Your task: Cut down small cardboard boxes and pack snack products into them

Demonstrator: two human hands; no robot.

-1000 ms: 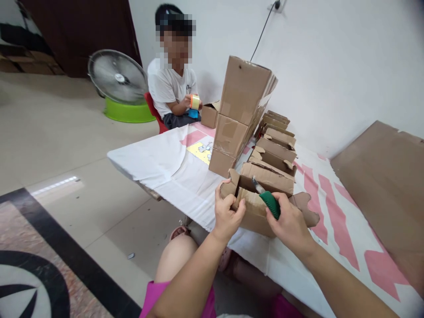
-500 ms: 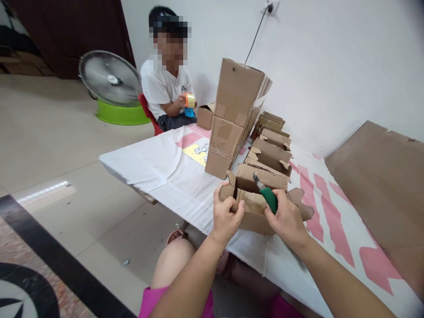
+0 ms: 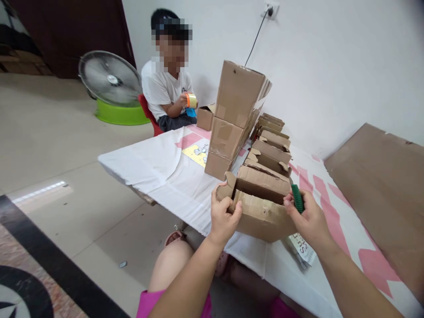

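An open-topped cardboard box (image 3: 265,221) stands at the near edge of the table. My left hand (image 3: 225,214) grips its left end, fingers behind the side flap and thumb on the near wall. At the box's right end is my right hand (image 3: 306,214), closed around the green handle of a utility knife (image 3: 297,198). Its blade side points away from me and is mostly hidden behind the handle. The right fingertips touch the box's near right corner. A white and grey packet with lettering (image 3: 301,249) lies under my right wrist.
Several open cardboard boxes (image 3: 270,163) line up behind this one. A tall stack of closed boxes (image 3: 227,137) stands left of them. A large cardboard sheet (image 3: 377,185) leans at the right. Across the table, a seated person (image 3: 167,88) holds a tape roll (image 3: 191,100).
My right hand has moved right with the knife, from over the box's near flap to its right corner. The near wall stands more upright, and the packet has come into view.
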